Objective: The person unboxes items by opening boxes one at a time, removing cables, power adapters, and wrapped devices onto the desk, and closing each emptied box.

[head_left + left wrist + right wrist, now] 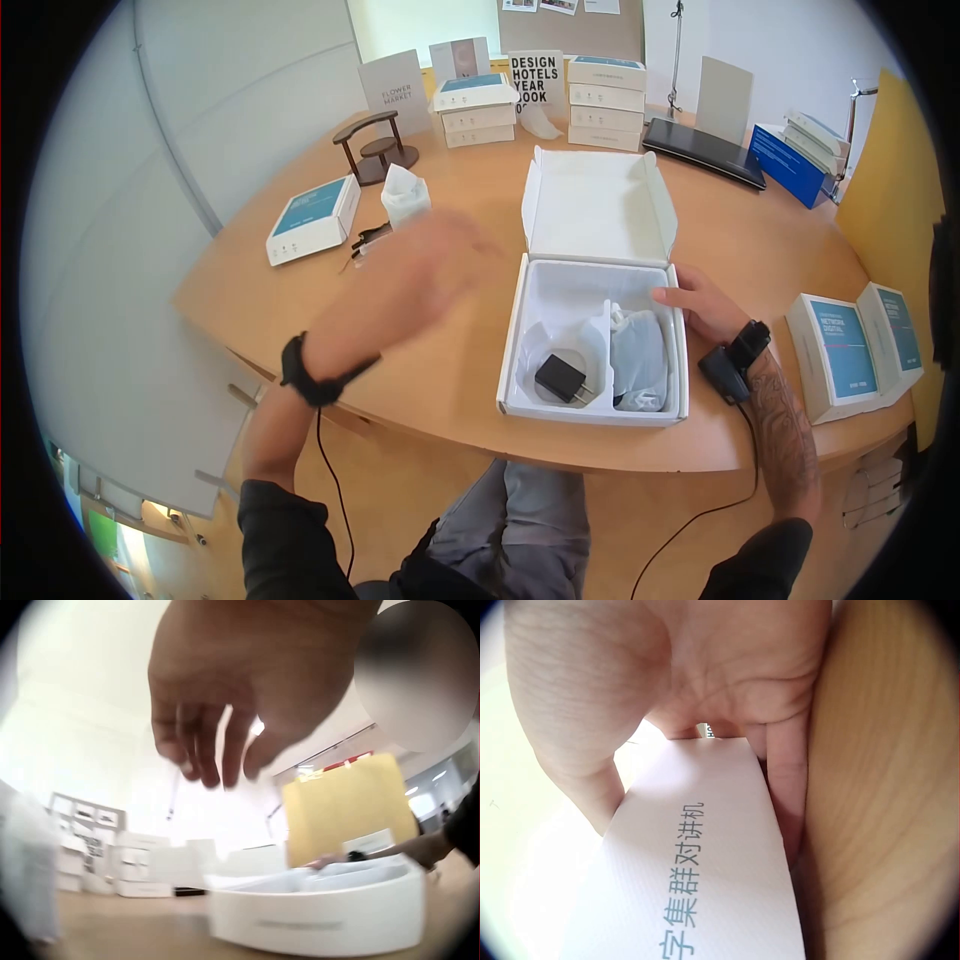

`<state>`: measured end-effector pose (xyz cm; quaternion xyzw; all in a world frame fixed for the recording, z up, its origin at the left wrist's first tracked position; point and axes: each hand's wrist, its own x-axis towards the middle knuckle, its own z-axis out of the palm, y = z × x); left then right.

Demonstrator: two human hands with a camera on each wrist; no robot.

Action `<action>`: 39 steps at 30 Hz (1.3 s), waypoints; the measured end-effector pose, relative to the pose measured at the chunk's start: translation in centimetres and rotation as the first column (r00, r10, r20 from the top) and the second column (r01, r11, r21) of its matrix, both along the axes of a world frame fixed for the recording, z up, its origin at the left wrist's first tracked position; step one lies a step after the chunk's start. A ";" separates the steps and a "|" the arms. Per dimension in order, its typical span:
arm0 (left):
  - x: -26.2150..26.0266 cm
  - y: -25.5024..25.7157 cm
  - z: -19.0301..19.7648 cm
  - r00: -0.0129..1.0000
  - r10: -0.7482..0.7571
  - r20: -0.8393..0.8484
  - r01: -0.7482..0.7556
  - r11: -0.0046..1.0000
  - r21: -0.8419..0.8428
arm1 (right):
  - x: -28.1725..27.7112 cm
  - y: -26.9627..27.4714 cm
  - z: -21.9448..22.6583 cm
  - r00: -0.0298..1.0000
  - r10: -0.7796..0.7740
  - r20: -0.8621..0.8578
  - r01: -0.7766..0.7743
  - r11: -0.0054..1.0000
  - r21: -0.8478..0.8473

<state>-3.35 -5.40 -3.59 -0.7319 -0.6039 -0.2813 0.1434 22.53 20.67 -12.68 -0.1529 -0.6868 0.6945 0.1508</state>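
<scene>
An open white box [507, 390] lies on the table with its lid raised at the back. In its moulded tray sit a black power adapter [560, 378] at the left and a bagged item [640, 355] at the right. My right hand [708, 303] grips the box's right side, thumb over the rim; in the right wrist view the fingers run along the underside of the printed side wall [697, 847]. Blurred in the head view, my left hand [420, 275] is raised over the table left of the box. Its fingers [202, 750] hang down loosely around nothing.
A white paper-like bundle [405, 195] and black cable pieces [372, 238] lie beyond the left hand, near a closed box [312, 220] and a dark wooden stand [378, 155]. Stacked boxes [606, 105] and a black laptop [705, 152] stand behind. More boxes [840, 350] stand at right.
</scene>
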 end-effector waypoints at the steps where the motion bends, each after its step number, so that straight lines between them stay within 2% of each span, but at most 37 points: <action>1: 1.5 0.2 -0.5 0.987 -0.153 -0.044 0.146 0.981 -0.127 | 0.0 -0.1 0.2 1.000 0.002 -0.014 -0.002 1.000 -0.002; 2: 2.8 0.6 -0.8 0.950 -0.305 -0.070 0.279 0.926 -0.255 | 0.0 0.1 0.1 1.000 0.004 -0.004 -0.004 1.000 0.002; 3: 3.7 1.2 -1.3 0.952 -0.301 -0.065 0.276 0.928 -0.249 | -0.1 0.3 -0.2 1.000 0.015 -0.009 -0.015 1.000 0.005; 5: 4.9 2.2 -2.1 0.896 -0.416 -0.159 0.298 0.824 -0.482 | 0.0 0.6 -0.2 0.999 0.035 -0.010 -0.035 0.999 0.014; 9: 5.5 3.0 -2.3 0.892 -0.404 -0.202 0.223 0.783 -0.581 | 0.2 0.4 0.0 1.000 0.017 0.019 -0.017 1.000 0.019; 11: 5.6 2.5 -1.9 0.926 -0.280 -0.254 0.180 0.917 -0.355 | 0.1 0.2 0.3 1.000 0.011 0.027 -0.011 1.000 0.005; 12: 5.4 1.9 -1.4 0.926 -0.278 -0.256 0.176 0.916 -0.359 | 0.0 0.1 0.3 1.000 0.003 0.007 -0.003 1.000 0.012; 14: 4.1 -0.1 0.0 0.997 -0.012 -0.074 0.007 0.997 -0.071 | 0.1 -0.1 0.0 1.000 -0.007 -0.016 0.007 1.000 0.005; 16: 1.3 -1.4 -0.5 0.982 0.168 -0.082 -0.165 0.985 0.050 | 0.1 0.2 0.0 1.000 0.001 -0.008 -0.001 1.000 0.025; 18: -1.8 -2.3 -1.7 0.943 0.329 -0.057 -0.333 0.940 -0.080 | 0.1 0.4 -0.2 1.000 0.001 -0.003 -0.001 1.000 0.023; 19: -3.3 -2.7 -2.5 0.942 0.329 -0.066 -0.334 0.940 -0.078 | 0.1 0.5 -0.2 1.000 0.003 0.004 -0.003 1.000 0.027; 21: -5.9 -3.4 -4.1 0.875 0.469 -0.122 -0.485 0.847 -0.220 | -0.1 0.2 0.0 1.000 0.011 -0.020 -0.011 1.000 0.020; 24: -7.8 -3.6 -5.4 0.862 0.485 -0.148 -0.507 0.838 -0.202 | -0.2 0.4 -0.4 1.000 0.017 -0.024 -0.017 1.000 0.005; 25: -6.8 -3.3 -5.2 0.870 0.472 -0.141 -0.492 0.846 -0.205 | 0.1 0.5 -0.4 1.000 0.019 -0.010 -0.019 1.000 -0.004; 27: -3.1 -2.8 -3.3 0.904 0.411 -0.117 -0.421 0.903 -0.086 | 0.2 0.2 0.0 1.000 0.003 -0.006 -0.003 1.000 -0.001; 29: 0.7 -2.3 -2.7 0.984 0.164 -0.061 -0.170 0.981 -0.091 | 0.0 -0.1 0.3 1.000 0.000 0.006 0.000 1.000 -0.002; 31: 4.5 -0.9 -1.6 0.995 -0.101 0.001 0.099 0.974 -0.203 | 0.0 -0.1 0.3 1.000 -0.003 -0.007 0.003 1.000 0.010; 32: 5.8 0.1 -1.6 0.994 -0.106 0.012 0.106 0.974 -0.200 | 0.0 -0.1 0.3 1.000 -0.008 0.004 0.008 1.000 0.013; 34: 7.9 2.1 -1.6 0.951 -0.292 -0.096 0.282 0.953 -0.107 | 0.0 0.1 0.1 1.000 0.008 -0.014 -0.009 1.000 -0.015; 35: 8.6 3.0 -1.6 0.951 -0.295 -0.090 0.286 0.953 -0.100 | 0.0 0.1 0.1 1.000 0.005 -0.006 -0.005 1.000 -0.010; 37: 9.4 4.5 -1.6 0.941 -0.223 -0.254 0.149 0.948 -0.280 | 0.0 0.0 0.1 1.000 0.007 -0.011 -0.007 1.000 -0.016; 39: 9.9 5.6 -1.8 0.939 -0.232 -0.254 0.150 0.941 -0.304 | 0.0 -0.1 0.3 1.000 0.008 -0.015 -0.008 1.000 -0.011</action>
